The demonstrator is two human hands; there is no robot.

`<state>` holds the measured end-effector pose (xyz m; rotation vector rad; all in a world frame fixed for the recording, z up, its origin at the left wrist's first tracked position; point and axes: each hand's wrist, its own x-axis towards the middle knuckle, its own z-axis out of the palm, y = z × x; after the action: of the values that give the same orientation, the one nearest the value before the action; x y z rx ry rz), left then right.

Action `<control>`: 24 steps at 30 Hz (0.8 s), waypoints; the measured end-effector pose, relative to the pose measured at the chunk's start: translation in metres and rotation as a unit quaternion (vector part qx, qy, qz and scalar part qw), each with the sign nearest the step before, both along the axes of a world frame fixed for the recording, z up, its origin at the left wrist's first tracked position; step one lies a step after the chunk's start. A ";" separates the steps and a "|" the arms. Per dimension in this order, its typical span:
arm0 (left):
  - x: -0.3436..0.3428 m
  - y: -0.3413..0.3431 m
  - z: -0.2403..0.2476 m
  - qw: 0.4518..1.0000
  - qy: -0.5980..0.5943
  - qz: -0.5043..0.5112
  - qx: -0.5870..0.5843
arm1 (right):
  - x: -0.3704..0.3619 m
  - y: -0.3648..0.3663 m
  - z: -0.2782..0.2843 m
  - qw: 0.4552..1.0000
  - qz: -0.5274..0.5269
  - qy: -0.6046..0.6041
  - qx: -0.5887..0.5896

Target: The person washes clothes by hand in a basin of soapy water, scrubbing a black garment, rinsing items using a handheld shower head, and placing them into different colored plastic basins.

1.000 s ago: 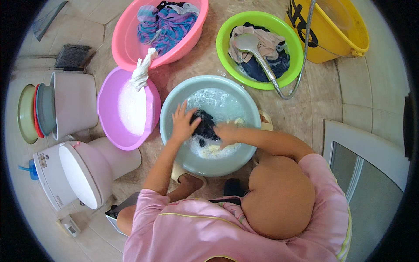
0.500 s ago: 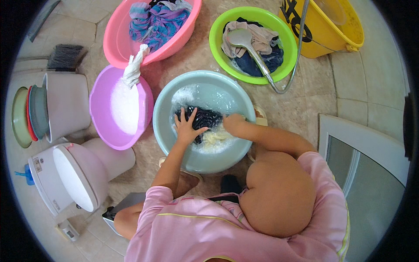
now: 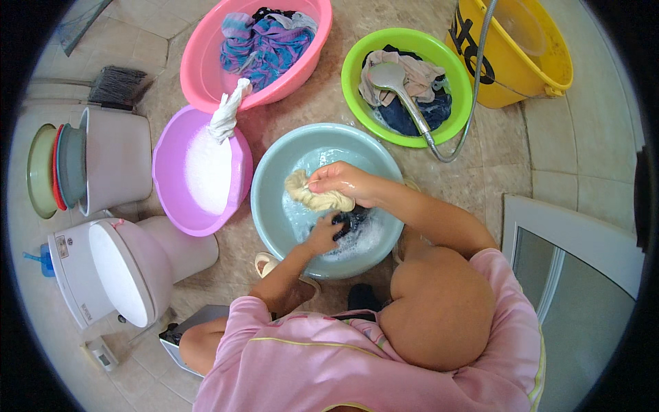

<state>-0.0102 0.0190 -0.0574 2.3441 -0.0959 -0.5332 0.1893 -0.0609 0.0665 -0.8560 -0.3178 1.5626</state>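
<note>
In front of me stands a pale blue-green basin (image 3: 259, 206) with soapy water in it. My right hand (image 3: 347, 181) pinches a wet cream cloth (image 3: 319, 199) over the basin's middle. Below it, my left hand (image 3: 322, 235) has its fingers curled into a dark wet cloth (image 3: 355, 221), which lies partly in the suds. Some of the left fingertips are lost in the dark fabric, and that hand is slightly blurred.
A purple basin (image 3: 162, 178) of suds stands at the left, a twisted white cloth (image 3: 225, 118) over its rim. Beyond are a pink basin (image 3: 199, 55) and a green basin (image 3: 350, 75) with clothes, a shower head (image 3: 388, 75) and a yellow bucket (image 3: 491, 82). A toilet (image 3: 123, 275) is at the left.
My right hand has moved left from the basin's right side, lifting the cream cloth above the dark one. My left hand has shifted down and right, its spread fingers now curled into the dark cloth.
</note>
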 end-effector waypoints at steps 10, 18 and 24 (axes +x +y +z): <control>0.032 -0.004 0.025 0.988 0.108 0.084 -0.075 | -0.026 -0.017 -0.151 0.519 0.205 -0.825 -0.093; 0.059 0.040 -0.009 0.525 0.111 0.621 -0.572 | 0.010 -0.009 -0.162 0.779 0.051 -0.575 -0.247; 0.093 0.010 0.022 0.452 0.190 0.546 -0.679 | -0.071 0.006 -0.032 0.792 0.057 -0.581 0.180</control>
<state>0.0827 0.0289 -0.0355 0.3062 0.8433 -0.0932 0.1183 -0.0545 0.0341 -1.4181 -1.5214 0.8259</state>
